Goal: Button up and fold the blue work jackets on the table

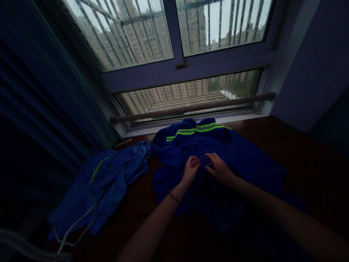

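A dark blue jacket (185, 147) with bright green and grey stripes across its upper part lies spread and wrinkled on the dark brown wooden surface. Over its middle, my left hand (191, 168) has its fingers curled and closed near the thumb, seemingly pinching a bit of the cloth; the exact grip is too dark to make out. Just to the right, my right hand (219, 169) is at the jacket with index finger and thumb apart. A small gap with bunched blue fabric separates the two hands. A beaded bracelet (175, 197) circles my left wrist.
Another blue garment (109, 182) with a green line lies crumpled at left, a white cable (67, 234) across its lower end. Behind the wooden surface (272, 138) runs a rail (191, 108) before a barred window (174, 74). Dark curtains (54, 91) hang left.
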{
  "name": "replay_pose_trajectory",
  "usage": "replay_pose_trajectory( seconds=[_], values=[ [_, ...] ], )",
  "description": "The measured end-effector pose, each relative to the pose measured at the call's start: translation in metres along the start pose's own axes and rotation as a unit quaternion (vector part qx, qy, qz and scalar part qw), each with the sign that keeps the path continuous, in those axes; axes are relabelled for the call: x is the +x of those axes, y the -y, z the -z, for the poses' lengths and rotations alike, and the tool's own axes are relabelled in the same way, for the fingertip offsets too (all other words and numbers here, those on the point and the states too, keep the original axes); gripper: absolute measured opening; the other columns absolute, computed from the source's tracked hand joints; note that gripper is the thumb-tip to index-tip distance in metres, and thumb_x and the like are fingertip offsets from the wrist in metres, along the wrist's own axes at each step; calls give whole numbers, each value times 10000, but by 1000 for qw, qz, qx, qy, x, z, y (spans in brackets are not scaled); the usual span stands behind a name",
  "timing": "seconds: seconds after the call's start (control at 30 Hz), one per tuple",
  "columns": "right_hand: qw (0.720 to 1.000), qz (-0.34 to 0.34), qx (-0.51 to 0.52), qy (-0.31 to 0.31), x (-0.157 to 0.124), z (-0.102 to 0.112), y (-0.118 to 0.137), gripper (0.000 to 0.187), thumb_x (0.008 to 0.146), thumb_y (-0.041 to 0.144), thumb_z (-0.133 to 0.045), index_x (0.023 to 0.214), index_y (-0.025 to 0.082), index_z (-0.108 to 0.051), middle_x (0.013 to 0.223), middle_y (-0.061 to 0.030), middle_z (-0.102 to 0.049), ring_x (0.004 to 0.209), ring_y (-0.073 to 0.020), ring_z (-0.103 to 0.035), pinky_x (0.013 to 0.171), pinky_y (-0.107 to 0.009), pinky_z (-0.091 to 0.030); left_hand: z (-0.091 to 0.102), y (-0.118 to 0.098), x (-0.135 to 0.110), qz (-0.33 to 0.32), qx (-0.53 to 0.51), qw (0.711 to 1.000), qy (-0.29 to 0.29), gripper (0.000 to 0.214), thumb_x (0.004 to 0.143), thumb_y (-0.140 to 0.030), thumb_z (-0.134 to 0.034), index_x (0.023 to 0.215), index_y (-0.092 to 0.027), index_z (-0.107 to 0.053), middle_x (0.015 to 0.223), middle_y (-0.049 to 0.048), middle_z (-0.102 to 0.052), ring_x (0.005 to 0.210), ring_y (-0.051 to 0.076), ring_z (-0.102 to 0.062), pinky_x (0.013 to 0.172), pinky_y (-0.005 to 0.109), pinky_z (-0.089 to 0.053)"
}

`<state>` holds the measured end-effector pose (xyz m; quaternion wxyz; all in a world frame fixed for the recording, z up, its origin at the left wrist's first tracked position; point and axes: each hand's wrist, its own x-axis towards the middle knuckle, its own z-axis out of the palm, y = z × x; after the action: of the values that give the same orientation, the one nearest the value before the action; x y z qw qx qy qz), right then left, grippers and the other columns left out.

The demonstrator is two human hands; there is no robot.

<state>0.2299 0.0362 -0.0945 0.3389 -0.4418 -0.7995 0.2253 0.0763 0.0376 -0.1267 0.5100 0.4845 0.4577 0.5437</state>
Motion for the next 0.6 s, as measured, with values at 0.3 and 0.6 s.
replay_pose_trajectory(
  seconds=[0.3,0.6],
  values=[
    [989,-46,-113,89,-48,8,30,226,746,362,-506,858,168,-483,810,-45,-529,685,-147,-505,598,-253,-362,1,7,9,-134,338,931,40,370,667,-39,-471,1009,-168,-415,957,64,-526,873,146,-519,809,310,-401],
    [967,-94,-198,130,-29,3,4,501,596,656,-509,801,199,-479,779,-15,-540,683,-153,-511,529,-236,-279,3,-15,34,-84,284,953,59,192,704,-63,-467,879,-141,-452,869,56,-552,809,130,-550,750,277,-437]
  ],
)
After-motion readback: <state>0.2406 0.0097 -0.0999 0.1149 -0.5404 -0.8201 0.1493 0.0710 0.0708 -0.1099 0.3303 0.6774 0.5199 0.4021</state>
